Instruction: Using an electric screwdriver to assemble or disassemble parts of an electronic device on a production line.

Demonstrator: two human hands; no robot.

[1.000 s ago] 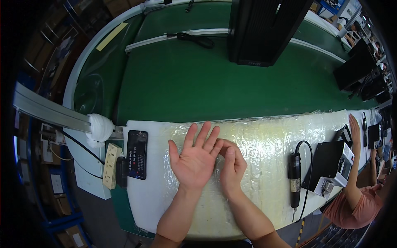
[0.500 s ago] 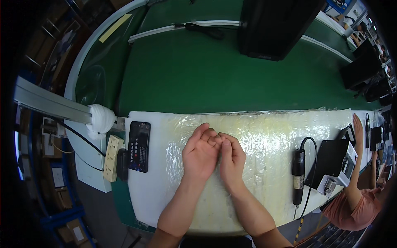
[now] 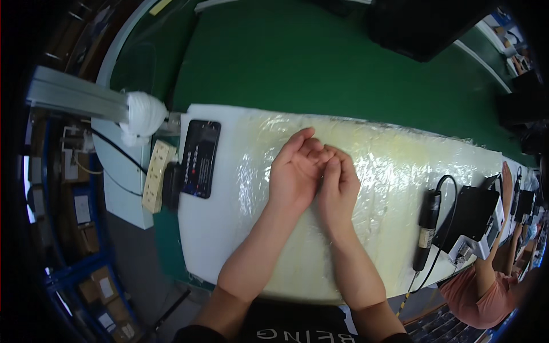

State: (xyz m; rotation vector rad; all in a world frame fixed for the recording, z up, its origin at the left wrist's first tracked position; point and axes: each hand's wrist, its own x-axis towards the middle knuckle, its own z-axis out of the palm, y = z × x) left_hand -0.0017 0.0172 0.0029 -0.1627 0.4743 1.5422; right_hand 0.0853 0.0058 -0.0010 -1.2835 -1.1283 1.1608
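My left hand (image 3: 294, 177) is held palm up above the plastic-covered work mat (image 3: 274, 251). Its fingers are loosely curled and spread, and the palm holds nothing. My right hand (image 3: 338, 191) meets it at the fingertips, thumb and forefinger pinched together against the ends of the left fingers. Whether something small is in that pinch is too hard to make out. To the left of both hands lies a black smartphone (image 3: 201, 159). A black electric screwdriver (image 3: 426, 231) with a cord lies to their right.
A cream power strip (image 3: 158, 176) with a black plug stands by the mat's left end, below a wrapped metal post (image 3: 80, 94). Green bench surface (image 3: 320, 68) stretches behind, with a large black box (image 3: 426, 26). At right are a black panel (image 3: 470, 220) and a co-worker's arm (image 3: 489, 251).
The whole view has shifted and tilted, so the bench things sit higher in the picture. My hands keep the same pose, pressed together at the fingertips.
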